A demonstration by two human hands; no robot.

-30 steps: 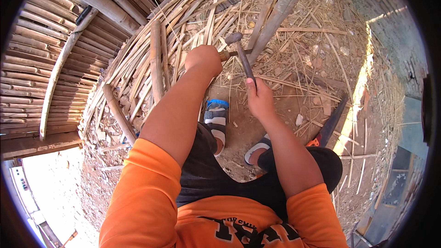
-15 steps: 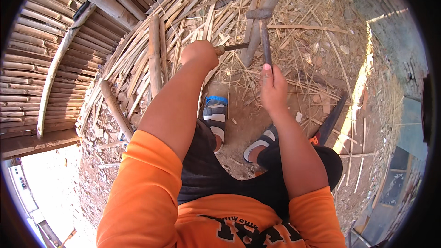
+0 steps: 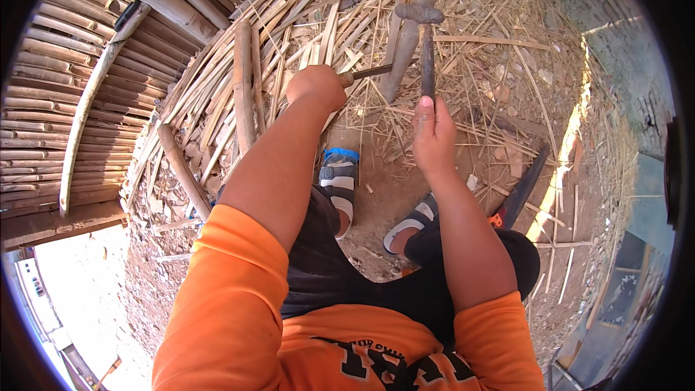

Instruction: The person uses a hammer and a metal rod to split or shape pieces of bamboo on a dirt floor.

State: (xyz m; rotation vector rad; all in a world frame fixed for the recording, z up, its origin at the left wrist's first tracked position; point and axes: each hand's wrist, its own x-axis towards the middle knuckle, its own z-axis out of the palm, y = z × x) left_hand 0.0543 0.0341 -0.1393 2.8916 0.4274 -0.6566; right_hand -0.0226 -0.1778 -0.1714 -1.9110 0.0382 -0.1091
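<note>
My left hand is closed around the wooden handle of a knife. Its dark narrow blade points right and meets an upright split bamboo pole, with the tip showing just past it. My right hand grips the dark handle of a hammer, thumb laid along it. The hammer head sits above the blade, in front of the upper pole in this view; whether it touches the pole I cannot tell.
Split bamboo strips are heaped at the left, beside a slatted bamboo wall. Shavings cover the ground ahead. A dark-bladed tool with an orange handle, like a handsaw, lies right of my sandalled feet.
The hammer head has risen slightly and shifted right, away from the blade, and my right hand has moved a little. My left hand and the knife have hardly moved.
</note>
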